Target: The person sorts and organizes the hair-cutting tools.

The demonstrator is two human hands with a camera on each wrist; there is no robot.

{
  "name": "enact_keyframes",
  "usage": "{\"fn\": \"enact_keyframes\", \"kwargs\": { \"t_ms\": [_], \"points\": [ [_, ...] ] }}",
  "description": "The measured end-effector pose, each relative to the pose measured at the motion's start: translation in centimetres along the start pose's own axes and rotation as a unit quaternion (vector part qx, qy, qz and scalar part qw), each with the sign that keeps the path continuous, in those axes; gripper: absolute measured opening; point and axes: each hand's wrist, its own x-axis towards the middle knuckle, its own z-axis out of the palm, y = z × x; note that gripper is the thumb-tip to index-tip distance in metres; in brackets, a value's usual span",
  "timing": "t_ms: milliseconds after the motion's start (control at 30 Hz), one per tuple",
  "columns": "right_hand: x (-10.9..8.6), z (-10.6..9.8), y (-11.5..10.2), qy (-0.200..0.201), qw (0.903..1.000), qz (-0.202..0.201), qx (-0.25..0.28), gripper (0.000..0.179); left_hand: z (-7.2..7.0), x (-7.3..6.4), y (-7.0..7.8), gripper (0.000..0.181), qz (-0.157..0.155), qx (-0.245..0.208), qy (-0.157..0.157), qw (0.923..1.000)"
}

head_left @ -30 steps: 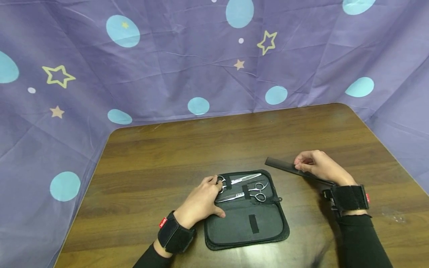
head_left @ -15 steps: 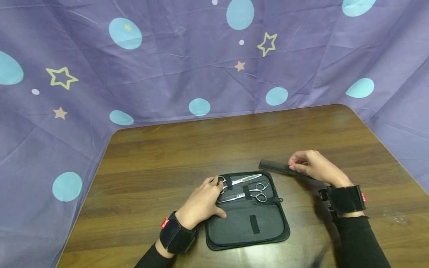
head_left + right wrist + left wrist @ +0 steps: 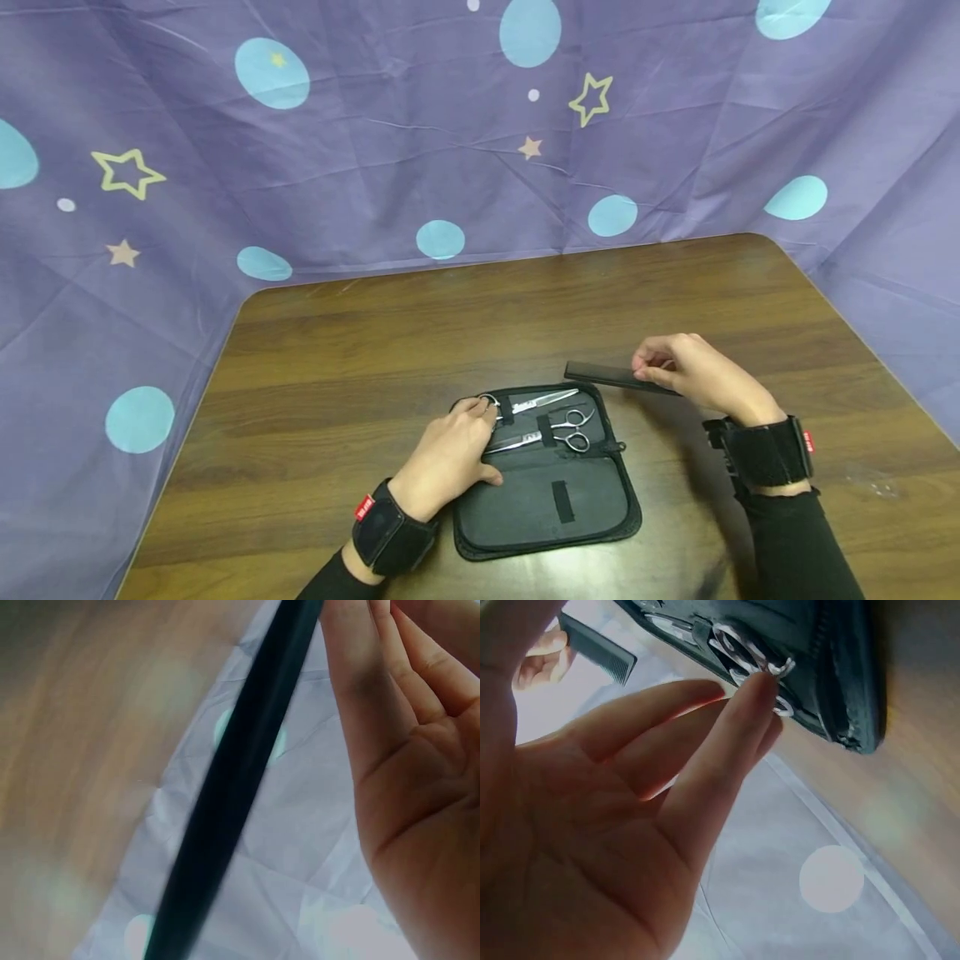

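A black comb (image 3: 600,374) is pinched between thumb and fingers of my right hand (image 3: 697,377), its far end reaching left past the upper right corner of an open black zip case (image 3: 600,504). Two pairs of silver scissors lie in the case's upper half under elastic straps: the upper scissors (image 3: 543,400) and the lower scissors (image 3: 576,441). My left hand (image 3: 446,454) rests on the case's left side with relaxed fingers, fingertips at the upper scissors' finger rings. In the left wrist view the comb's teeth (image 3: 620,669) show; the right wrist view has its dark spine (image 3: 232,772).
The case lies flat on a brown wooden table (image 3: 360,350). A small clear plastic piece (image 3: 873,481) is on the table at the right. Behind the table's back edge hangs a purple curtain (image 3: 360,192) with stars and blue spots.
My right hand has carried the comb leftward, bringing its end close to the case's upper right corner, and the comb has turned a little flatter. My left hand stays on the case.
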Motion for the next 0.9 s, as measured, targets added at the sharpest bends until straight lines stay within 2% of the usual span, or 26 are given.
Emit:
{"fn": "enact_keyframes", "kwargs": {
  "t_ms": [200, 333, 467, 667, 800, 900],
  "points": [
    [0.4, 0.1, -1.5, -0.006, 0.9998, -0.017, 0.0, 0.006, -0.1, 0.1, 0.2, 0.072, 0.022, -0.012, 0.067, 0.9975],
    [0.7, 0.7, -2.3, -0.013, 0.9996, -0.023, -0.004, 0.007, -0.2, 0.2, 0.3, 0.066, 0.025, -0.033, 0.1, 0.9941],
    [0.9, 1.5, -3.0, -0.017, 0.9988, -0.046, -0.004, 0.006, -0.2, 0.4, 0.4, 0.061, 0.035, -0.058, 0.128, 0.9894],
    [1.3, 2.6, -4.1, -0.028, 0.9969, -0.073, -0.002, 0.008, 0.0, 1.1, 1.0, 0.053, 0.088, -0.092, 0.169, 0.9773],
    [1.6, 3.3, -4.6, -0.04, 0.9956, -0.085, 0.005, 0.009, 0.4, 1.4, 1.4, 0.051, 0.123, -0.075, 0.193, 0.9706],
    [1.7, 3.7, -4.9, -0.048, 0.9944, -0.093, 0.008, 0.007, 0.7, 1.5, 1.4, 0.049, 0.135, -0.063, 0.202, 0.968]
  ]
}}
